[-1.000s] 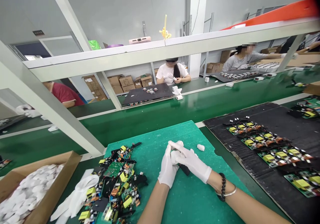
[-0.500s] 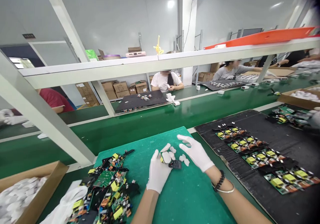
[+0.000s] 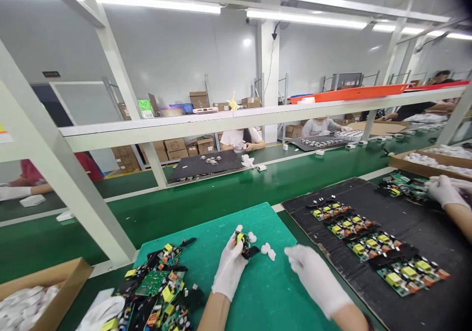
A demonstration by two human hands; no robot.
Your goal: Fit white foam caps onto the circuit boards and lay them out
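My left hand (image 3: 229, 268), in a white glove, is closed around a small circuit board (image 3: 241, 240) with a yellow-wrapped part and a black piece at its lower right. The board is held above the green mat (image 3: 265, 291). Several small white pieces (image 3: 268, 251) lie on the mat just right of it, and another white piece (image 3: 252, 237) shows against the board's edge. My gloved right hand (image 3: 317, 279) hovers over the right part of the mat, apart from the board. Its fingers point left and are smeared, so their grip is unclear.
Left on the mat is a heap of circuit boards (image 3: 162, 291), beside a carton (image 3: 79, 277) of white pieces. A black board (image 3: 368, 223) at right bears rows of circuit boards. A co-worker's gloved hand (image 3: 444, 192) is at far right. A slanted post (image 3: 86, 193) stands at left.
The view has tilted up. White pieces that covered the board in my left hand no longer cover it, and its yellow part shows. My right hand has drawn back, away from the board.
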